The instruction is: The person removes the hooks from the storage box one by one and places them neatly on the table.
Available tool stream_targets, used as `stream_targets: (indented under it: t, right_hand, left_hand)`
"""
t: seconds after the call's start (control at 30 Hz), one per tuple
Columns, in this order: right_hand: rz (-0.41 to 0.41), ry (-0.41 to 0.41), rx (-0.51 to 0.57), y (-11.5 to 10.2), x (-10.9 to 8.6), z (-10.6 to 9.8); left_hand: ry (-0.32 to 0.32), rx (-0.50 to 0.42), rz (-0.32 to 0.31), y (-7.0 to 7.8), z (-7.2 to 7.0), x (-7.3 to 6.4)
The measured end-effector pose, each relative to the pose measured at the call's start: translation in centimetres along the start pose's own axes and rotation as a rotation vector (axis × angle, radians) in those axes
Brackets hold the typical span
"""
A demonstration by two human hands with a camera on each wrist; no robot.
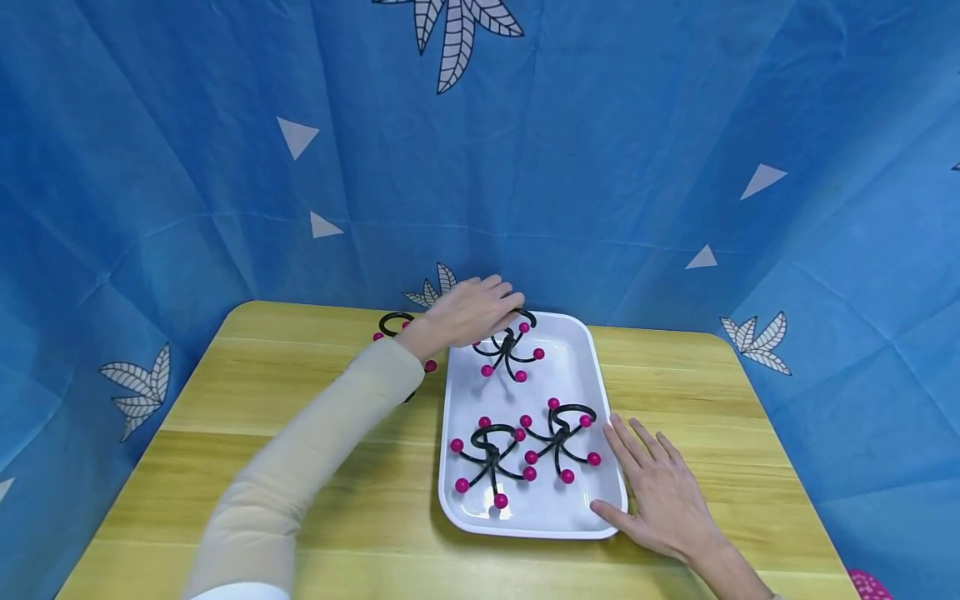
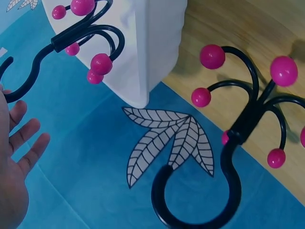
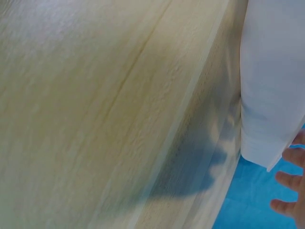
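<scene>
Here, the left hand [image 1: 467, 315] reaches across the far-left corner of the white tray [image 1: 581, 350], its fingers over the ring of a black hook rack [image 1: 508, 348] tipped with pink balls; the head view suggests a hold on the ring, but the left wrist view shows the fingers [image 2: 28, 138] relaxed and apart from it, so I cannot tell whether it is gripped. That rack sits at the far end of the tray. Two more racks [image 1: 491, 458] and [image 1: 558, 437] lie side by side at the near end. A fourth rack [image 1: 396, 327] lies on the wooden table [image 1: 300, 467] left of the tray, largely hidden behind the wrist and sleeve. The right hand [image 1: 663, 496] lies flat, fingers spread, touching the tray's near-right rim.
</scene>
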State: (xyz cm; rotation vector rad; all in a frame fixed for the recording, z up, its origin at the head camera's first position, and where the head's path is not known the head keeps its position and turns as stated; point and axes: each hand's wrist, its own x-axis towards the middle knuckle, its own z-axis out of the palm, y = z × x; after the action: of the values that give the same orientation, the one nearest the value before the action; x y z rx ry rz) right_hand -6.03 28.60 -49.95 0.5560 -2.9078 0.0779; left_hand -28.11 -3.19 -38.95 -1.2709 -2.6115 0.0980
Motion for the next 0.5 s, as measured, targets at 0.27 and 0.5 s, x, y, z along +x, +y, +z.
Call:
stream_targets:
  t: [0.27, 0.5]
  right_hand:
    - [0.005, -0.016, -0.008, -0.1, 0.0, -0.1]
    - [0.002, -0.010, -0.012, 0.0, -0.1, 0.0]
  left_hand:
    - [0.039, -0.008, -0.005, -0.5, -1.1, -1.4]
    - [0.081, -0.015, -0.011, -1.1, -2.2, -2.9]
